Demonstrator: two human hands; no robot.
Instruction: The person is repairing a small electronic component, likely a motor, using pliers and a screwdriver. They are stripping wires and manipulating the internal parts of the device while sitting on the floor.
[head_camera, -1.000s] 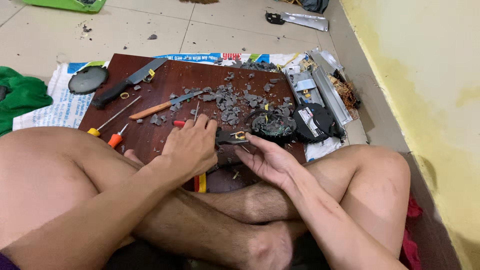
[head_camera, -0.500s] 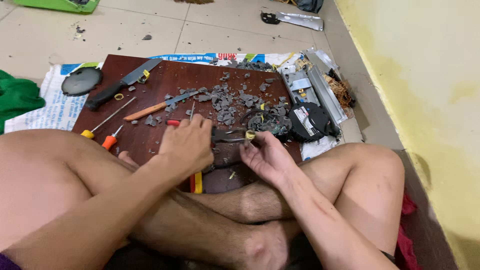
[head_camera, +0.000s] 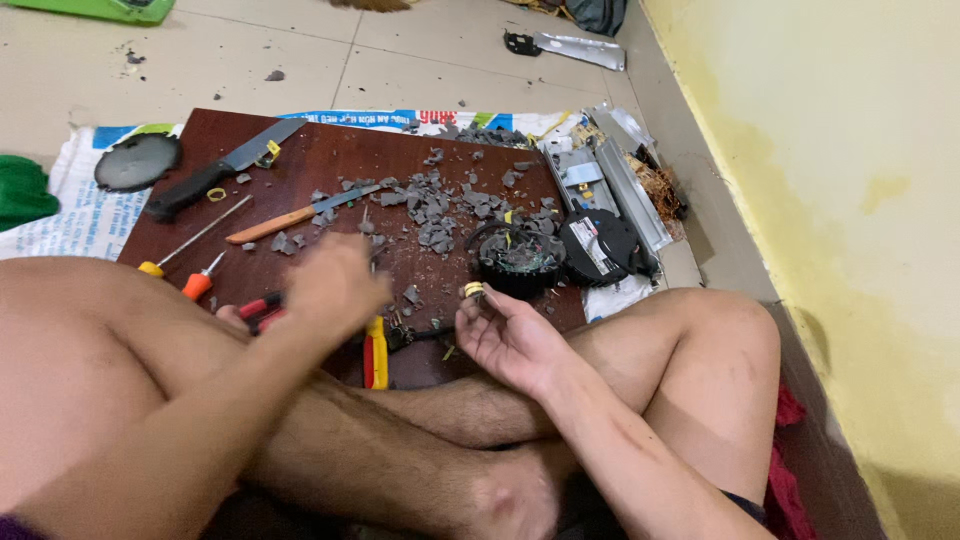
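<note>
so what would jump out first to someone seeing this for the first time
First the grey broken fragments strewn across the middle of the dark wooden board, with a black round housing at its right edge. Near the board's front edge, the right hand lies palm up with a small yellowish piece at its fingertips, while the blurred left hand hovers beside it, above red and yellow tool handles.
</note>
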